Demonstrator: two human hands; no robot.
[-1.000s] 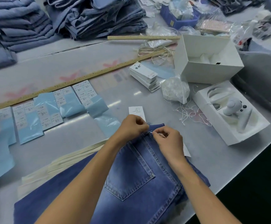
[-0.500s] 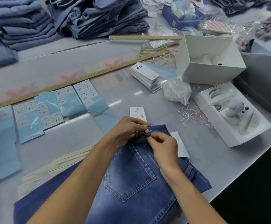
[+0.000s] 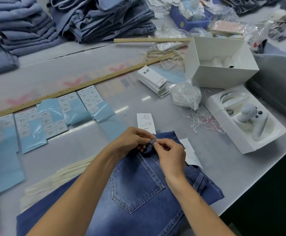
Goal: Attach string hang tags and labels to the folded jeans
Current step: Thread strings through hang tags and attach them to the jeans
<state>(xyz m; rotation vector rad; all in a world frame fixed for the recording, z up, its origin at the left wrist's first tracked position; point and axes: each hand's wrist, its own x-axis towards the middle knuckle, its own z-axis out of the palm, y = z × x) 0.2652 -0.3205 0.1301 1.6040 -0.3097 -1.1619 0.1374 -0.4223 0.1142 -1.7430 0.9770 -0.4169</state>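
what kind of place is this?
Likely a garment finishing or packing workshop. Stacks of folded jeans line the table's far side, a pile of hang tags and label sheets lie ready, and a long ruler crosses the worktable.

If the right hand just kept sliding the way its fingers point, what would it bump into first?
The right hand points up and to the left, at the belt loop of the jeans. It would almost at once meet the fingertips of the left hand, which pinches the same loop; depth is hard to judge.
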